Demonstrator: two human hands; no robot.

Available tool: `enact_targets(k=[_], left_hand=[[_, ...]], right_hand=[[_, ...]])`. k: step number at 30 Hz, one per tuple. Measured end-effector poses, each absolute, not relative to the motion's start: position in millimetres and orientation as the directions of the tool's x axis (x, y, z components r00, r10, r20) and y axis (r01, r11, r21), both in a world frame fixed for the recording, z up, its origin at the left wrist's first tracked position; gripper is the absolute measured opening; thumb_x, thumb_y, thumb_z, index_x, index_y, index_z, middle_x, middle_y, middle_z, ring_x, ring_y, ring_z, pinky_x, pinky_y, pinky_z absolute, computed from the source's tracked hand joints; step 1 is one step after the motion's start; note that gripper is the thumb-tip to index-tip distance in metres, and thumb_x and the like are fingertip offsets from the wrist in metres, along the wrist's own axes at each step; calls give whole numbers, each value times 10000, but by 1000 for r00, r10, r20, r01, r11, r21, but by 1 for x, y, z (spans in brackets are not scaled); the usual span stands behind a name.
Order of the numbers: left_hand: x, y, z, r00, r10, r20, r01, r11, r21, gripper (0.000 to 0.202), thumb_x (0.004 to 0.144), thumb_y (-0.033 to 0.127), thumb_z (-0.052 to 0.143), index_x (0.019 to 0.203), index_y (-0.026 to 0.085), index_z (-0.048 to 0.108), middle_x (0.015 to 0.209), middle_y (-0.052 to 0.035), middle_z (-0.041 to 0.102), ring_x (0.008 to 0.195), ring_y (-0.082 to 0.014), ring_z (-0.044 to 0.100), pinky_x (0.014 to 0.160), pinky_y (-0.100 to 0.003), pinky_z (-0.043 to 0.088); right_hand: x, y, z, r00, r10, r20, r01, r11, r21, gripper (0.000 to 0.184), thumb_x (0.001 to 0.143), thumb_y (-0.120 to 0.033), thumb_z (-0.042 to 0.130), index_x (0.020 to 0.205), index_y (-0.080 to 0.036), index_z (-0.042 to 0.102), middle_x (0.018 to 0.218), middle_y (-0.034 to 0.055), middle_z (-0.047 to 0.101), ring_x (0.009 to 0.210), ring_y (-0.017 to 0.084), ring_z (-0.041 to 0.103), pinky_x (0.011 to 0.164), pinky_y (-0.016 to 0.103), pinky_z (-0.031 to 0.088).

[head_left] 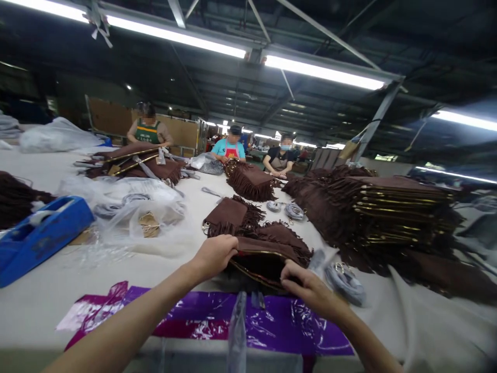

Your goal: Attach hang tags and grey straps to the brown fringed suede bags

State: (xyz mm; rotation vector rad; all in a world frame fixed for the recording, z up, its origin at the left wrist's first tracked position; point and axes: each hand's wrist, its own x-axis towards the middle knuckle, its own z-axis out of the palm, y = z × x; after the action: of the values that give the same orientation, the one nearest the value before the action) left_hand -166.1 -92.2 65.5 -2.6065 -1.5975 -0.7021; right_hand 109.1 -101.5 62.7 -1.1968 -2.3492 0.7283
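A dark brown fringed bag [267, 247] lies in front of me, its gold zipper unfastened and the dark opening facing me. My left hand [215, 254] is closed on the left end of the bag's mouth. At the right end, my right hand [306, 285] has its fingers curled and pinched on the zipper edge. More brown fringed pieces [229, 213] lie just beyond the bag. Below it, glossy purple tape [279, 324] runs along the table's near edge. To the right of my right hand lies a coiled grey strap [345, 282] in clear plastic.
A blue tape dispenser [58, 230] and clear plastic bags [135, 207] are at left. A tall stack of brown bags [399, 207] with gold zippers stands at right. Smaller strap coils [294, 211] lie beyond. Several people [149, 129] work across the pale table [171, 269].
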Motion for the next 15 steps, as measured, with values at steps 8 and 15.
enact_targets(k=[8,15], left_hand=[[-94,-120,66,740,626,245,646,-763,2,124,879,128,470,905,150,589,916,-79,648,837,-214,617,761,-325,514],[-39,-80,39,630,768,117,740,-639,209,247,847,121,494,1067,122,606,981,-125,688,912,-259,665,824,-364,535]], right_hand=[[121,-88,116,-602,794,85,545,487,-682,231,846,-432,577,741,-226,584,1496,134,407,1453,295,166,1114,452,226],[130,-75,98,-632,762,143,466,520,-716,216,859,-407,588,784,-206,617,1507,152,384,1407,284,308,1124,460,245]])
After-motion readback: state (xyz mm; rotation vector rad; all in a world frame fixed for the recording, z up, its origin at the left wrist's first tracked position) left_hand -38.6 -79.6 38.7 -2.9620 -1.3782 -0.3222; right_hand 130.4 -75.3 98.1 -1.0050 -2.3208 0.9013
